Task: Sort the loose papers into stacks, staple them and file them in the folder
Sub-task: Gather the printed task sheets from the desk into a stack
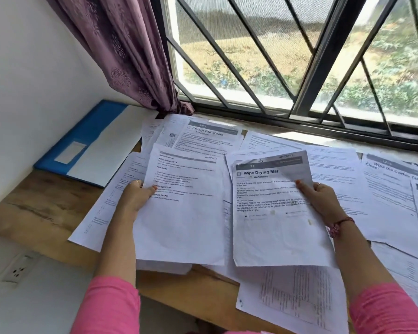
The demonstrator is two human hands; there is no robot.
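Papers (343,179) are lying loose across the desk (34,213). Left hand (134,197) is pinching one sheet (181,213); right hand (320,201) is pinching another (headed "Wipe Drying Mat") (275,213). Folder (87,143) is lying far left with a white sheet inside.

The person is wearing pink sleeves (111,307) that are ending partway down both forearms. The left hand (134,197) is wearing a thin ring (137,181) on one finger. The right hand (320,201) is also wearing a thin ring (318,184), and a red thread band (340,225) with a small tassel is circling its wrist.
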